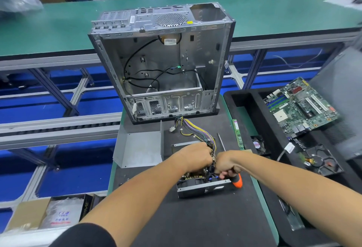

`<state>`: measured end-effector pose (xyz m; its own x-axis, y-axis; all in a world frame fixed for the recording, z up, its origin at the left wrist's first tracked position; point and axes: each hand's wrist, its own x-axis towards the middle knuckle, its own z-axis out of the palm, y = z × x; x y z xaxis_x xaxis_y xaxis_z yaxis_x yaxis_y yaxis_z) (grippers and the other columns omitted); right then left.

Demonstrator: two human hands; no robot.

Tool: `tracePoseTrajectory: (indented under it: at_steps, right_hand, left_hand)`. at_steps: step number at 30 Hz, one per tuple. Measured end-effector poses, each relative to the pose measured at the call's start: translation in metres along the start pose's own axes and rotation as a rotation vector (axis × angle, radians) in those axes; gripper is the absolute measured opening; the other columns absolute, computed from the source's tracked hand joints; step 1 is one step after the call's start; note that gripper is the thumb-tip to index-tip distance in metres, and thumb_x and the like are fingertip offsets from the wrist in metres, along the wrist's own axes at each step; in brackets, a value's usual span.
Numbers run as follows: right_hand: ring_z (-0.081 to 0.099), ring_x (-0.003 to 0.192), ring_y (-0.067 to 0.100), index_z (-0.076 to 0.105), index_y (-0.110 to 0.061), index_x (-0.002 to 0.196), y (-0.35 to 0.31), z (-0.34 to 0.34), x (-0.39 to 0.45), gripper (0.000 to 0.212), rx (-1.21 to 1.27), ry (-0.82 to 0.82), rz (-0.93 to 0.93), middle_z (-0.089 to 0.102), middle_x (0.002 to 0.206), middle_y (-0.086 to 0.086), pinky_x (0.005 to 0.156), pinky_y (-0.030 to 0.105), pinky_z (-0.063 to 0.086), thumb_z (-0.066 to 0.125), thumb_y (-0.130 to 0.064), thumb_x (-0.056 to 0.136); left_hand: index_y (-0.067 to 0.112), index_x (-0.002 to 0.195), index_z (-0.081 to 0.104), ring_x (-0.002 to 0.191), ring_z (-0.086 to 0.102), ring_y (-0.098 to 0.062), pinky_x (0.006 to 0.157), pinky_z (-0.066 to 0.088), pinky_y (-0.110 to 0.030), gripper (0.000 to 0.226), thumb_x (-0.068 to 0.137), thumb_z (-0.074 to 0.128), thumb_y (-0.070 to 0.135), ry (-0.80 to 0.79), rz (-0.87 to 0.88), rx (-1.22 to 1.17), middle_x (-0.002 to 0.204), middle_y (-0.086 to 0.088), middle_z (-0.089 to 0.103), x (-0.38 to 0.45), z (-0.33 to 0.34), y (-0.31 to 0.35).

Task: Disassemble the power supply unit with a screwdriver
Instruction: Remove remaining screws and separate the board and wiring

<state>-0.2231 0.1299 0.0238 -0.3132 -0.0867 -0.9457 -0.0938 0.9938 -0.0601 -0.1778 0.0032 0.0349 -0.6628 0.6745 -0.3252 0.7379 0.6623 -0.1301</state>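
Observation:
The opened power supply unit [203, 187] lies on the black mat just in front of me, its fan and metal side wall facing me. Its bundle of yellow, purple and black wires [195, 131] runs away toward the case. My left hand [195, 153] grips the wires where they enter the unit. My right hand [227, 163] is curled round the orange-and-black screwdriver [237, 181], whose handle sticks out below the fist; its tip is hidden inside the unit. The unit's grey metal cover [137, 146] lies to the left.
An empty computer case [162, 66] stands upright at the far end of the mat. A loose metal rod [221, 142] and a RAM stick [238, 133] lie to the right. A black foam tray [244, 97] holds a motherboard [299, 107], a small fan and a drive. A cardboard box [29, 215] sits lower left.

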Motion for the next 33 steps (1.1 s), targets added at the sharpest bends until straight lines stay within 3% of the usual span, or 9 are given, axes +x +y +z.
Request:
tracePoseTrajectory:
  at_steps: [3,8,11,21,33]
  right_hand:
    - [0.027,0.019,0.005,0.046,-0.005,0.063,0.0002,-0.0007,0.0004,0.034,-0.031,0.038,-0.043,0.04,0.029,-0.005,0.026,0.012,0.021,0.041,-0.004,0.097]
    - [0.028,0.029,0.006,0.048,-0.008,0.065,-0.0048,0.0003,0.0051,0.034,-0.136,0.05,0.025,0.04,0.034,-0.003,0.028,0.013,0.022,0.035,0.001,0.095]
    - [0.028,0.022,0.005,0.043,-0.008,0.064,-0.0076,0.0,-0.0002,0.037,-0.196,0.018,0.052,0.036,0.029,-0.005,0.027,0.012,0.022,0.03,-0.001,0.098]
    - [0.029,0.019,0.005,0.045,-0.006,0.062,-0.0082,0.0002,-0.0019,0.033,-0.181,0.084,-0.092,0.04,0.028,-0.004,0.029,0.01,0.021,0.035,0.007,0.091]
    - [0.031,0.024,0.004,0.045,-0.013,0.063,-0.0062,0.005,0.0065,0.031,-0.081,0.097,-0.127,0.044,0.031,-0.006,0.034,0.005,0.024,0.047,0.0,0.091]
  left_hand:
    - [0.001,0.078,0.067,0.083,0.062,-0.036,0.07,0.046,-0.041,0.017,0.081,0.051,-0.002,-0.009,0.009,-0.009,0.08,-0.016,0.068,0.0,-0.0024,-0.0019]
    - [-0.001,0.077,0.066,0.084,0.06,-0.037,0.073,0.048,-0.045,0.018,0.081,0.049,-0.004,-0.031,0.014,-0.01,0.08,-0.017,0.066,0.0006,0.0006,-0.0029]
    - [0.0,0.078,0.066,0.084,0.06,-0.038,0.074,0.048,-0.045,0.018,0.08,0.048,-0.003,-0.036,0.016,-0.004,0.081,-0.017,0.066,0.0015,0.0008,-0.0042]
    - [0.005,0.085,0.068,0.088,0.06,-0.034,0.076,0.048,-0.042,0.02,0.084,0.048,0.002,-0.025,0.011,0.038,0.086,-0.012,0.067,0.002,0.0054,-0.004]
    - [0.002,0.085,0.069,0.09,0.059,-0.036,0.077,0.045,-0.043,0.019,0.084,0.049,0.002,-0.017,0.037,-0.039,0.086,-0.016,0.066,-0.0002,0.0027,-0.0074]
